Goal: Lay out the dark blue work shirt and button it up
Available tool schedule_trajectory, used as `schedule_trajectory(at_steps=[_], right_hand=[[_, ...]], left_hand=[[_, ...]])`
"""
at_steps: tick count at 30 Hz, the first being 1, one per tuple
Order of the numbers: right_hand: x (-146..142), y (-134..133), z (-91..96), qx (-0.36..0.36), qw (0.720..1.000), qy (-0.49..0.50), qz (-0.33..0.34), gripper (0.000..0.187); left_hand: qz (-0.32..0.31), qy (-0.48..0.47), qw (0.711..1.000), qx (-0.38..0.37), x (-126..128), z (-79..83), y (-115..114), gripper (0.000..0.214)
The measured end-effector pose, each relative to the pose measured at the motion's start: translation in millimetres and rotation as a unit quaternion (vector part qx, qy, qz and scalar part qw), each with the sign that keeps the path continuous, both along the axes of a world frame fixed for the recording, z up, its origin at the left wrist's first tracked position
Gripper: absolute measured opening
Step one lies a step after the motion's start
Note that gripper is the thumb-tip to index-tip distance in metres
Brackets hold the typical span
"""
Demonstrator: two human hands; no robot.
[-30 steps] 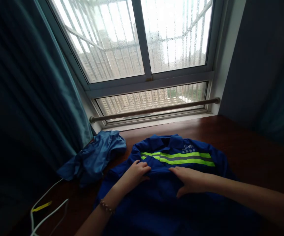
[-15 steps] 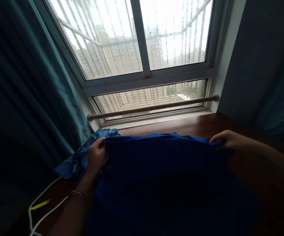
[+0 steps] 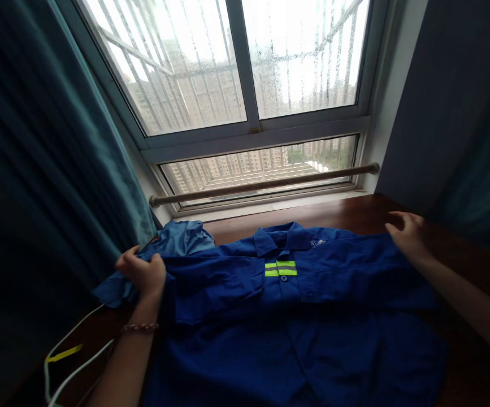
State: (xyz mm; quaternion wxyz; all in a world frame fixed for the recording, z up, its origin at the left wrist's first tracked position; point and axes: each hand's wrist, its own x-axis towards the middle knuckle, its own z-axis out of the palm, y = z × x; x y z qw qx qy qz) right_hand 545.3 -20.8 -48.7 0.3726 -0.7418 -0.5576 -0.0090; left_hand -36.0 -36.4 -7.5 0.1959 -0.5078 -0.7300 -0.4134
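A royal-blue work shirt lies front up on the dark wooden surface, collar toward the window. Both sleeves are folded in across the chest, so only a short piece of the yellow-green reflective stripe shows at the placket. My left hand, with a bead bracelet at the wrist, is curled on the shirt's left shoulder edge. My right hand rests at the right shoulder edge with its fingers apart, touching the cloth but gripping nothing.
A crumpled lighter-blue garment lies behind my left hand, by the teal curtain. A white cable with a yellow tag runs at the lower left. A wooden rail crosses the window base. A dark wall stands on the right.
I lifted the shirt's lower part up toward the window, hiding the stripe, then laid the shirt flat again. My hands moved from its middle out to the two shoulder edges.
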Motion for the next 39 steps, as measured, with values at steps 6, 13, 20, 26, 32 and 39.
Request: schedule_trajectory(at_steps=[6,13,20,26,32,39], right_hand=[[-137.6,-52.0,-36.5,-0.104,0.931,-0.127,0.325,0.051],[-176.5,-6.2,-74.9,-0.217,0.9,-0.195,0.324,0.057],[-184.3,71.6,-67.7,-0.176,0.918,-0.173,0.31,0.039],[-217.2,72.1,-89.6,-0.054,0.949,-0.133,0.281,0.036],[-215.9,70.6,-95.5,0.089,0.952,-0.049,0.289,0.015],[-221.0,70.2,-99.0,0.083,0.946,0.009,0.312,0.014]], left_hand=[[-0.4,0.066,0.893,-0.197,134.4,-25.6,-18.4,0.027],[-0.406,0.113,0.845,-0.33,209.0,-113.3,0.1,0.052],[-0.37,0.123,0.874,-0.291,217.2,-114.2,65.9,0.044],[-0.371,0.03,0.904,-0.211,219.1,-126.5,74.5,0.024],[-0.398,-0.039,0.903,-0.159,217.5,-128.0,73.8,0.017],[-0.331,-0.175,0.871,-0.317,227.4,-119.8,91.6,0.024]])
